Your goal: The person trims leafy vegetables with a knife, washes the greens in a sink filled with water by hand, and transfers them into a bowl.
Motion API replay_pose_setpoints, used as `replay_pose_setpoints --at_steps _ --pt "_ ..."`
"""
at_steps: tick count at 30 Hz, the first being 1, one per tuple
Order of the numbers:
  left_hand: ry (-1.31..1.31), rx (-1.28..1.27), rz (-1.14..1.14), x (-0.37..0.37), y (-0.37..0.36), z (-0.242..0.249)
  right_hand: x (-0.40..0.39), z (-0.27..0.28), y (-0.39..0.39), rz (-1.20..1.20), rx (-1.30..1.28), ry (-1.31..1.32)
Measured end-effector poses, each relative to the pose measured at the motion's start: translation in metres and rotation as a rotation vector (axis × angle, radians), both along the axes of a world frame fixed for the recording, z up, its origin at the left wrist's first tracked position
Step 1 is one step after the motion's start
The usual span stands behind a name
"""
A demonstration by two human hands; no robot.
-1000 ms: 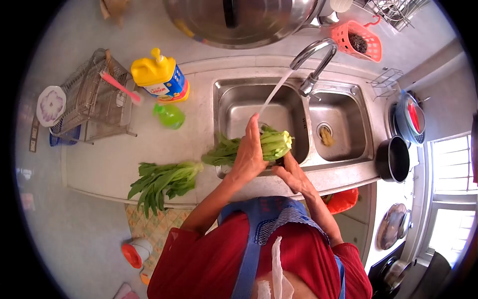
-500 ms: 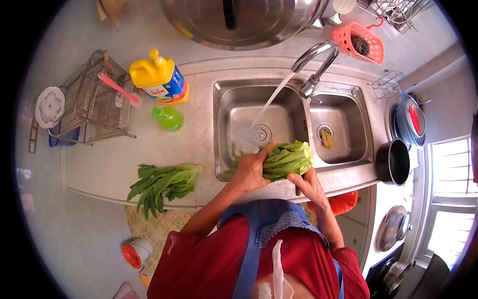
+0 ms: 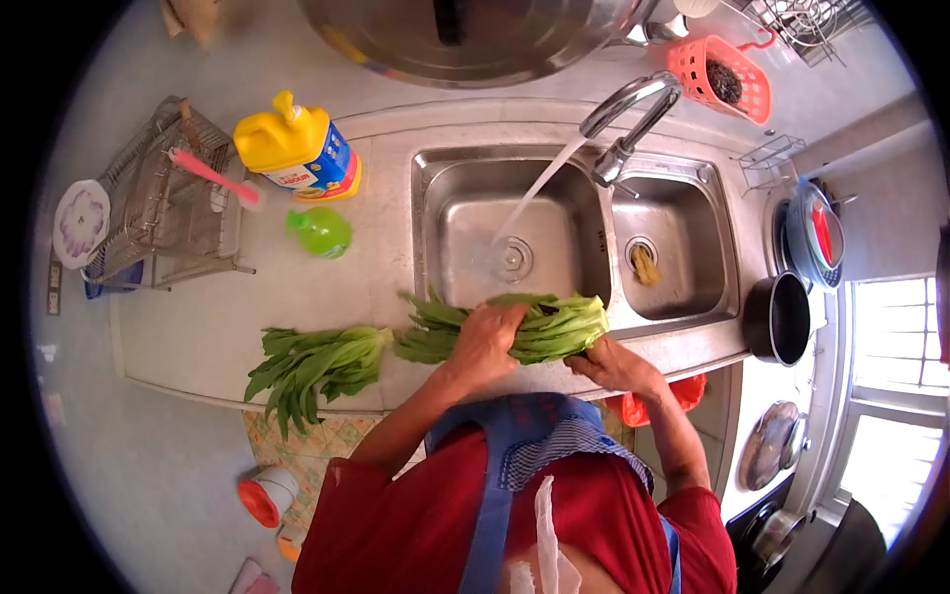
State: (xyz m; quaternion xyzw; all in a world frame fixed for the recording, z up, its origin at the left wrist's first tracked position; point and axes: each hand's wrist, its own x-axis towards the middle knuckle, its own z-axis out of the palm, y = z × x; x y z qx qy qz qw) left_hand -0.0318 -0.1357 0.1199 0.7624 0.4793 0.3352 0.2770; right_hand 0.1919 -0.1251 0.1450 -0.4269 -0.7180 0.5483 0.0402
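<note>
A bundle of long-leaved green lettuce (image 3: 554,332) lies across the front rim of the large sink basin (image 3: 455,213), its leaf tips pointing left and pale cut ends to the right. My left hand (image 3: 487,340) is closed over the middle of the bundle. At the pale stem end, my right hand (image 3: 616,366) has its fingers curled against the stalks; its fingertips are partly hidden. Water runs from the faucet (image 3: 633,124) into the large basin. Another bunch of lettuce (image 3: 322,368) rests on the counter to the left, leaves hanging over the front edge.
On the counter's left stand a yellow detergent jug (image 3: 297,148), a green pump bottle (image 3: 322,233) and a wire dish rack (image 3: 168,213). The small basin (image 3: 683,252) has a yellowish scrap by its drain. A black pot (image 3: 777,322) sits at the right.
Both hands have brought the lettuce bundle up out of the basin and toward the front rim, leftward. Its leaves now stretch out over the counter. Water keeps running.
</note>
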Motion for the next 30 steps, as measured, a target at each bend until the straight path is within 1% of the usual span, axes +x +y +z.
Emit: replay_pose_setpoints --at_steps 1,2,4,5,6,8,9,10,11,12,14,15,16,17,18,20,21,22,23,24,25,26,27,28,29,30 --pt "0.013 0.089 0.001 -0.001 0.003 0.002 0.002 -0.002 0.006 0.025 0.013 -0.001" --pt "0.012 0.087 -0.007 -0.002 0.004 0.002 0.001 -0.001 0.009 0.016 0.011 -0.002" --pt "0.03 -0.074 0.026 -0.002 0.008 0.001 -0.006 0.004 0.014 0.024 0.079 0.008" --pt "-0.031 -0.114 0.021 -0.002 0.009 -0.005 -0.012 0.003 0.014 -0.01 0.105 0.079" --pt "-0.031 -0.115 0.021 -0.001 0.01 -0.009 -0.017 0.002 0.014 -0.01 0.104 0.079" --pt "-0.33 -0.375 -0.069 -0.001 0.01 -0.015 -0.024 -0.002 0.013 -0.06 -0.149 0.119" --pt "-0.33 -0.378 -0.066 0.0 0.011 -0.014 -0.027 -0.001 0.013 -0.074 -0.162 0.118" --pt "-0.272 -0.394 -0.033 0.0 0.013 -0.013 -0.025 -0.004 0.015 -0.074 -0.163 0.119" --pt "-0.214 -0.412 -0.002 0.0 0.015 -0.012 -0.021 -0.008 0.016 -0.026 -0.166 0.061" --pt "-0.215 -0.411 -0.006 0.0 0.017 -0.014 -0.015 -0.009 0.019 0.021 -0.166 0.001" --pt "0.053 -0.136 0.073 -0.004 0.023 -0.023 0.002 0.001 0.027 0.013 -0.202 -0.021" --pt "0.051 -0.132 0.069 -0.005 0.027 -0.026 0.014 0.006 0.031 0.007 -0.246 -0.04" --pt "-0.073 -0.252 0.1 -0.006 0.031 -0.028 0.028 0.006 0.038 0.089 -0.264 -0.107" --pt "-0.197 -0.372 0.132 -0.008 0.034 -0.031 0.043 0.003 0.042 0.107 -0.261 -0.126" --pt "-0.197 -0.371 0.128 -0.013 0.037 -0.038 0.057 -0.003 0.046 0.125 -0.258 -0.143" --pt "-0.436 -0.486 0.042 -0.024 0.039 -0.052 0.073 -0.012 0.063 0.084 0.011 -0.143" --pt "-0.535 -0.519 0.039 -0.025 0.039 -0.044 0.073 -0.014 0.073 -0.035 0.203 -0.073" --pt "-0.527 -0.519 0.036 -0.026 0.039 -0.037 0.066 -0.003 0.085 -0.244 0.221 -0.058" --pt "-0.558 -0.529 0.041 -0.027 0.04 -0.03 0.076 -0.034 0.104 -0.371 0.413 0.037" --pt "-0.59 -0.539 0.046 -0.028 0.039 -0.027 0.071 -0.032 0.12 -0.583 0.383 0.01" --pt "-0.542 -0.577 0.034 -0.033 0.038 -0.034 0.065 -0.037 0.136 -0.701 0.612 0.021" --pt "-0.535 -0.578 0.033 -0.03 0.04 -0.028 0.063 -0.039 0.154 -0.715 0.876 -0.046" --pt "-0.785 -0.515 0.033 -0.025 0.042 -0.018 0.058 -0.041 0.169 -0.778 0.93 0.005" --pt "-1.032 -0.444 0.033 -0.022 0.043 -0.012 0.059 -0.047 0.182 -0.783 0.928 0.009" --pt "-0.938 -0.494 -0.087 -0.035 0.045 -0.027 0.062 -0.058 0.194 -0.738 0.879 -0.109" --pt "-0.931 -0.495 -0.086 -0.038 0.044 -0.034 0.065 -0.07 0.203 -0.69 0.828 -0.226"
